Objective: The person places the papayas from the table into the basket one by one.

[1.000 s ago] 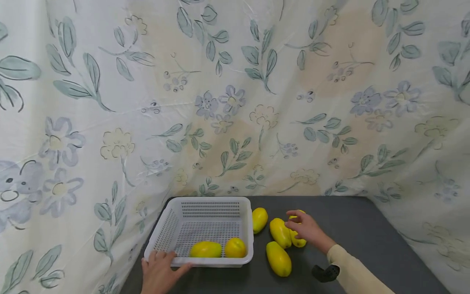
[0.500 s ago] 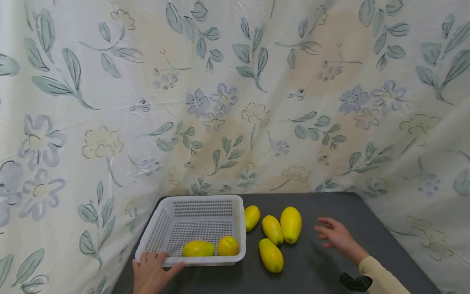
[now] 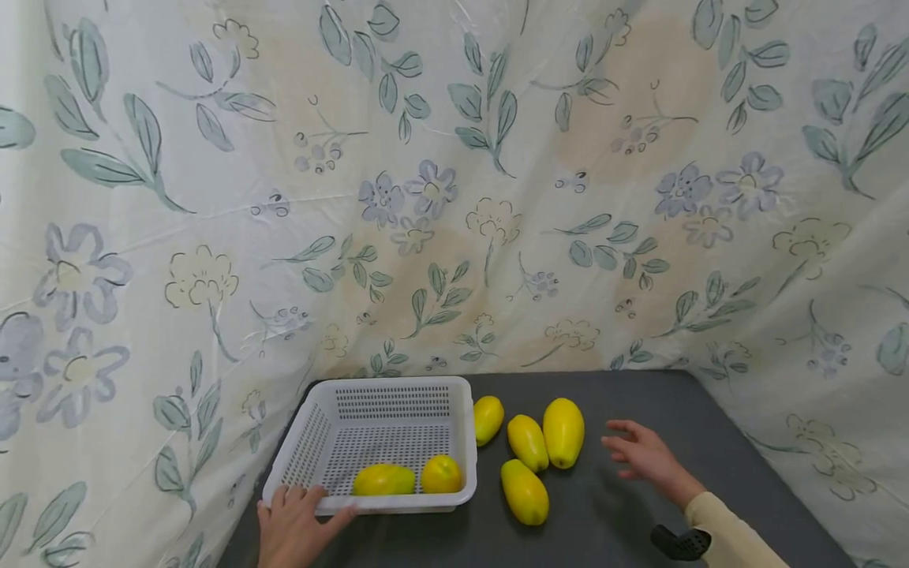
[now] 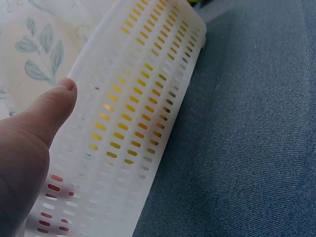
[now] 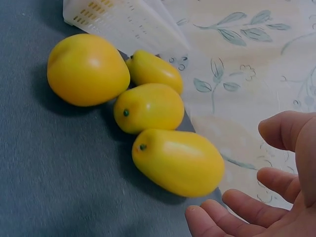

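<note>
A white perforated plastic basket [image 3: 465,442] stands at the left of the dark table. Two yellow mangoes lie inside along its front wall: a long one [image 3: 384,480] and one seen end-on [image 3: 441,475]. My left hand [image 3: 294,525] grips the basket's front left rim, fingers over the edge and thumb outside. Four would-be loose fruits aside, several mangoes lie right of the basket, among them a front one [image 3: 525,493] and the rightmost [image 3: 563,433]. My right hand [image 3: 642,456] hovers to the right of that rightmost mango, holding nothing, its fingers spread and slightly bent in the right wrist view.
A loose mango [image 3: 488,420] lies close against the basket's right side, another [image 3: 528,443] between it and the rightmost one. Patterned floral cloth [image 3: 454,237] hangs behind and along both sides of the dark table [image 3: 639,394].
My right hand has drawn back to the right, off the rightmost mango, then drifted slightly left. My left hand keeps its place on the rim. The head view has shifted a little.
</note>
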Available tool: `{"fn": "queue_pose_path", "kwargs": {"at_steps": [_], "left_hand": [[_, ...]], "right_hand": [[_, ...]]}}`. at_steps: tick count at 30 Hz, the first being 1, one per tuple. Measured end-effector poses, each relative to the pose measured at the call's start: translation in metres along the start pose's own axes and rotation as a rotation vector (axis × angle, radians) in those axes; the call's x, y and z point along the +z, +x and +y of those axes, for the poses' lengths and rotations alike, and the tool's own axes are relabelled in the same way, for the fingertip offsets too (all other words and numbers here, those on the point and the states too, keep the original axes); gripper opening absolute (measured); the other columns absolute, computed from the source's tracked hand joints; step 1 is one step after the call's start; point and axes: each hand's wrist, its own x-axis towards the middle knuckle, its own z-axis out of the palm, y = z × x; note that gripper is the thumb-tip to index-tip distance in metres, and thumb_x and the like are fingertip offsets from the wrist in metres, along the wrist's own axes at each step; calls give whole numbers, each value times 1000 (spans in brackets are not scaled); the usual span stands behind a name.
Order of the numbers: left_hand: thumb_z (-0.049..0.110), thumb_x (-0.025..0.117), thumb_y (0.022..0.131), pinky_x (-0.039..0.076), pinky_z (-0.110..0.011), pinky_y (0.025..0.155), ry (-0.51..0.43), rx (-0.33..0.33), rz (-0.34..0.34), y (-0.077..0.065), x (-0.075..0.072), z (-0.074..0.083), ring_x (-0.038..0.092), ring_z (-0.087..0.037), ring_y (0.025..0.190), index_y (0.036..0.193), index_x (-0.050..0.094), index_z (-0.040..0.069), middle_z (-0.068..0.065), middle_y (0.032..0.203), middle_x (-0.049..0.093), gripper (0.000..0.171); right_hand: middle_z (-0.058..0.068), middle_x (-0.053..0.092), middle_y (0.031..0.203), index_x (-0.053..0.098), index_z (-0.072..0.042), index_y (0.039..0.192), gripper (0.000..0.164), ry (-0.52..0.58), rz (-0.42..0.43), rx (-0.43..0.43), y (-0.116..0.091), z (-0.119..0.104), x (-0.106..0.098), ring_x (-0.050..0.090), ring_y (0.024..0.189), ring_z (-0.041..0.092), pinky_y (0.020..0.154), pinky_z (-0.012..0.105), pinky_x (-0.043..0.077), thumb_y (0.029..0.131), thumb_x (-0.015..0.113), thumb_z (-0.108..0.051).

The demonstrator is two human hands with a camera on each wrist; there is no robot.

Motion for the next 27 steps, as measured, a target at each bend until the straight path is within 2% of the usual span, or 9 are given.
{"fn": "queue_pose_path", "kwargs": {"at_steps": [6,12,21,27], "left_hand": [[95,46,60,16,-78,102,7,-3,-9,-2,-3,3,43,-47,113,109,67,13,-18,107,59,99],[94,47,62,18,-77,101,12,5,0,-6,-6,5,43,-46,114,109,67,13,-18,107,59,96],[94,45,63,19,-78,101,6,26,38,-6,-2,1,44,-44,113,107,67,15,-15,105,60,93],[95,44,63,17,-79,102,-4,24,40,-5,0,-1,44,-44,114,108,67,14,-15,106,60,95]], "right_hand": [[33,46,138,37,0,144,77,6,-14,-11,7,-3,19,60,111,42,78,47,57,91,63,-50],[27,55,131,46,-3,140,60,-22,-23,-49,7,-9,49,63,102,34,70,42,57,92,64,-35],[14,66,116,55,-7,133,51,-79,-132,-6,13,-18,93,63,91,24,64,40,53,90,67,-32],[17,65,120,56,-7,131,51,-80,-198,-30,15,-13,113,64,98,23,68,41,54,88,69,-32]]}}
